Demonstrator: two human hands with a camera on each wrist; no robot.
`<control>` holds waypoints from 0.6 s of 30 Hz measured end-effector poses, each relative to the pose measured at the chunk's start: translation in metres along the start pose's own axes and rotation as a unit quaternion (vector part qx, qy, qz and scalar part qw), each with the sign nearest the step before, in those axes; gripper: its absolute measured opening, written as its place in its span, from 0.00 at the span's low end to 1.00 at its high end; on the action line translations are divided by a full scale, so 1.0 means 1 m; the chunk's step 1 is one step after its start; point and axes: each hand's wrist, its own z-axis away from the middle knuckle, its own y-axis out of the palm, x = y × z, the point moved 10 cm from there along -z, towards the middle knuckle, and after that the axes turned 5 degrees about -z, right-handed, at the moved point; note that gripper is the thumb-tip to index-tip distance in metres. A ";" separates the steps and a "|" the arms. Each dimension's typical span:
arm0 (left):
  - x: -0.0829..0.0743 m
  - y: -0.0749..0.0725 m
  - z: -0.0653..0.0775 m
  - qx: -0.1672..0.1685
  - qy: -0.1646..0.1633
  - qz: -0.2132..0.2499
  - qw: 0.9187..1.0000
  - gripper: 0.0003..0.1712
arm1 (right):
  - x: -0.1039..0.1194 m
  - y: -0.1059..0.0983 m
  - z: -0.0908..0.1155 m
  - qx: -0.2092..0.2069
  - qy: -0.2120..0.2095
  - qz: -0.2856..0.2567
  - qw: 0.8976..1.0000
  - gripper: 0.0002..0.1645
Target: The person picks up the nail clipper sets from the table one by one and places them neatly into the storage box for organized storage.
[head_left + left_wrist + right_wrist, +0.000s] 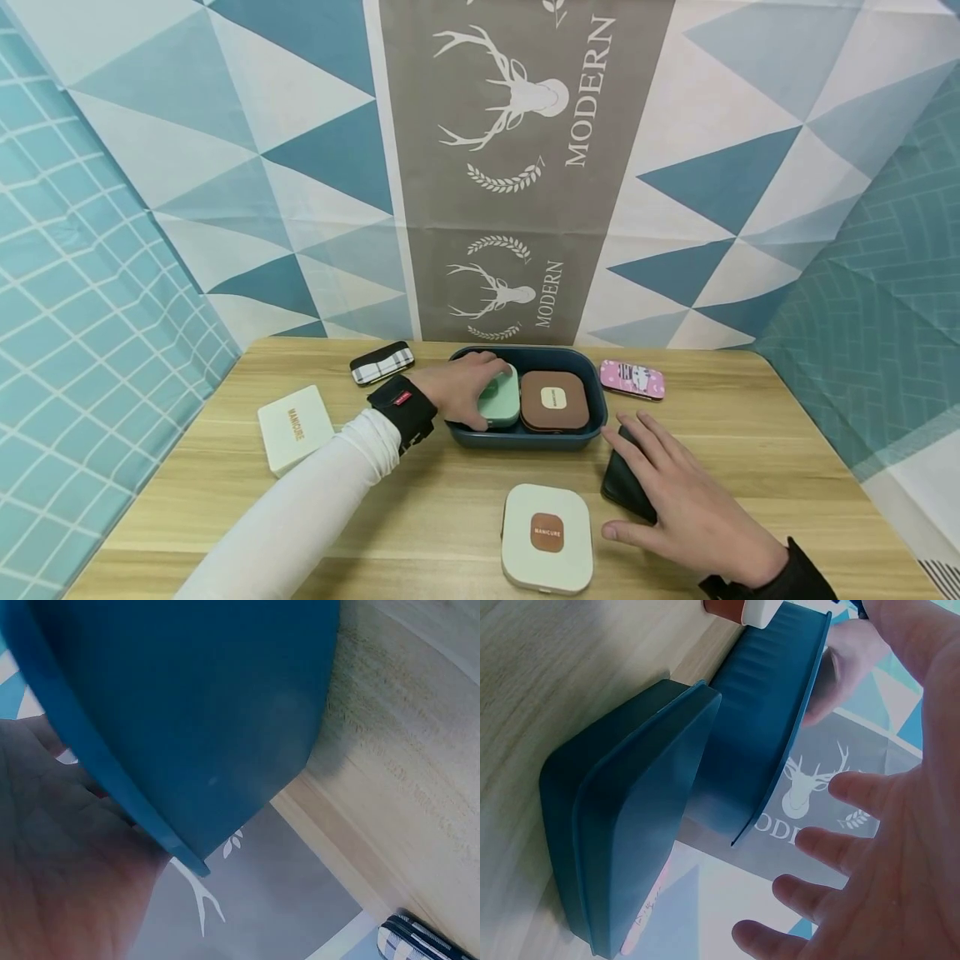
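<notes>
My left hand [459,390] reaches over the left side of a dark blue bin [517,438]. It grips a mint green manicure case [504,398] inside, thumb at the near edge and fingers at the far edge. A brown manicure case [562,412] lies beside it in the bin. In the left wrist view the bin's wall hides the fingertips. Fingers spread, my right hand [678,496] is over a dark case [624,487], which it partly covers in the head view. The right wrist view shows this dark green case [645,802] beside the bin, with nothing in the hand.
A cream manicure case with a brown label [547,562] lies in front of the bin on the wooden table [420,525]. To the left are a white manicure case [288,446] and a plaid case [382,363]. A pink case [632,380] lies right of the bin.
</notes>
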 end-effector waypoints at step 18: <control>0.002 0.010 -0.003 0.006 0.002 -0.002 1.000 0.47 | 0.001 0.001 0.001 0.003 -0.001 -0.001 1.000 0.62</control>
